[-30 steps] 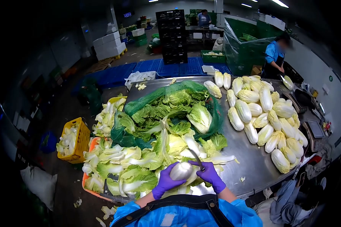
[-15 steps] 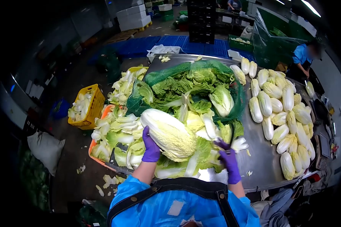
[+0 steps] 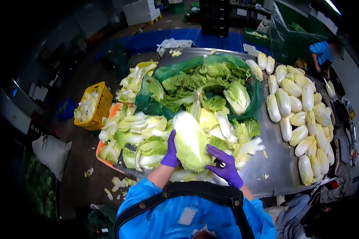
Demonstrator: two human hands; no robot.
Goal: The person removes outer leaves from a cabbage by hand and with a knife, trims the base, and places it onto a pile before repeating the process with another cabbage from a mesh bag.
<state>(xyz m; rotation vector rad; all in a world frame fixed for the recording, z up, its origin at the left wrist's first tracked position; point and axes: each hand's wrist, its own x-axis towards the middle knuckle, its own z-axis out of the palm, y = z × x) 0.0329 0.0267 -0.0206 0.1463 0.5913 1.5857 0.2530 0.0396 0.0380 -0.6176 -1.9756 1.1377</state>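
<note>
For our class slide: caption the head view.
Purple-gloved left hand holds a napa cabbage, right hand touching it, at a steel table.

Cabbage [image 3: 190, 141] on the table [image 3: 275, 159] between my left hand [image 3: 171, 153] and right hand [image 3: 225, 167], netted heap [image 3: 203, 75] behind it, loose leaves [image 3: 135, 135] left (over the edge), trimmed heads [image 3: 303, 111] right, crate [image 3: 92, 105] on floor far left

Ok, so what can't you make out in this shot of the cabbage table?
All in the head view:
Right hand: something small and dark sits under the palm, and the fingers hide what it is.
Left hand: its fingertips are hidden behind the cabbage, so the grip is unclear.
Orange crate: the inside is buried under loose leaves.
Person in blue at far right: the hands are too small and blurred to tell.
</note>
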